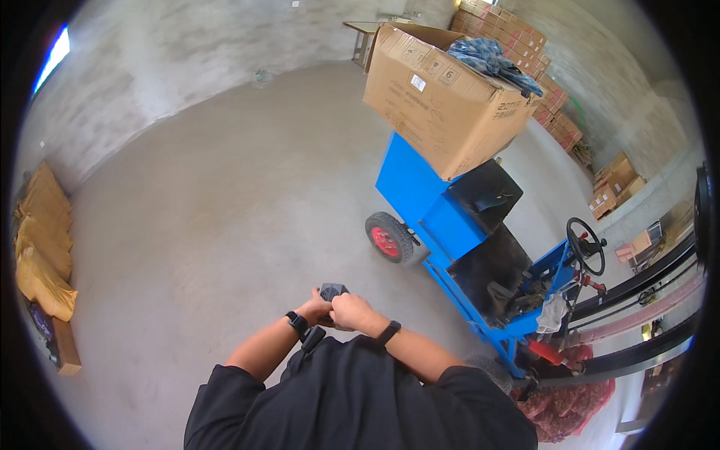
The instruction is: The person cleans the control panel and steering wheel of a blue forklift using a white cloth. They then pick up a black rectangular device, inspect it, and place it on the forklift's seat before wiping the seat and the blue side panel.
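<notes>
Landmark: the cart [431, 217] stands on the floor [225, 195], right of the person.
On the cart: a large cardboard box [439, 97] sits on its far end, with a bundle of cloth [495, 60] lying on top of the box.
Cart's near end: the steering wheel [586, 246], with the seat [487, 191] between it and the box.
Cart's left side: a wheel [386, 236] on the floor.
Near-left of the cart: left hand [316, 307] and right hand [352, 311] together, touching, around a small device [332, 289].
Behind the cart: stacked boxes [525, 45] along the far wall, a tabletop [367, 28] left of them.
Far left of the cart: sacks [41, 247] by the wall.
Right of the cart: more boxes [619, 184] on the floor.
</notes>
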`<state>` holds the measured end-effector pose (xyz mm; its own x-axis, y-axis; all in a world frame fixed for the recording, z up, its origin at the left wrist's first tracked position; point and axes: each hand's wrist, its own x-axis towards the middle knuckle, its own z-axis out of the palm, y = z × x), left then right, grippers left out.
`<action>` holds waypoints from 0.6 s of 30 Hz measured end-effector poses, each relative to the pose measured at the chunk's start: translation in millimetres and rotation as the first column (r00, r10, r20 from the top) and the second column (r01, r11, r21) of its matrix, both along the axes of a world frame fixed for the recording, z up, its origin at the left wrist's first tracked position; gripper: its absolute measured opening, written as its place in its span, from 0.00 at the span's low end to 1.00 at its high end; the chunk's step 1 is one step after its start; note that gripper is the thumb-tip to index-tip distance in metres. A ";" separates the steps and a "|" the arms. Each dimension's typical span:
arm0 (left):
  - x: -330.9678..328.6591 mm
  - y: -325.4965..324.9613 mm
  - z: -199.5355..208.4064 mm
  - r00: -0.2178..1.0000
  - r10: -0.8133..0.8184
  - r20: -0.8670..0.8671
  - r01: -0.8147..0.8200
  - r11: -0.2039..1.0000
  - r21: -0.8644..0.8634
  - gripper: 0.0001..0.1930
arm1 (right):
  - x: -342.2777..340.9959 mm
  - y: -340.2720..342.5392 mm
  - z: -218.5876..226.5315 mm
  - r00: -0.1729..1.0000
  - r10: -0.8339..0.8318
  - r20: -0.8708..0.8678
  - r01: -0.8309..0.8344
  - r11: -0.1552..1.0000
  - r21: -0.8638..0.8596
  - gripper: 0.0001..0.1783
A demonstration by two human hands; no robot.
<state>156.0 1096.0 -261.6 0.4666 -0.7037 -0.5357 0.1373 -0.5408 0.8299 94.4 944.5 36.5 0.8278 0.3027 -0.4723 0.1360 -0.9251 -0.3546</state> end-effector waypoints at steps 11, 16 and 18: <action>-45.8 -51.1 145.6 0.624 0.562 -0.543 -0.651 0.758 0.037 0.21 | -24.5 -40.2 -41.8 0.994 -0.103 0.029 0.104 0.994 -0.027 0.16; -23.6 -52.3 134.7 0.466 0.683 -0.563 -0.763 0.632 0.136 0.50 | -29.0 -36.1 -40.0 0.965 -0.117 0.234 0.104 0.992 0.066 0.15; -13.6 -51.9 141.7 0.497 0.669 -0.553 -0.740 0.659 0.132 0.62 | -27.7 -35.0 -35.3 0.953 -0.107 0.284 0.095 0.994 0.057 0.14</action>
<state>142.3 1044.1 -119.9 0.5105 -0.3357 -0.7916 0.8442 0.0207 0.5356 66.6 909.5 1.2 0.9538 0.2246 -0.1997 0.1438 -0.9245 -0.3531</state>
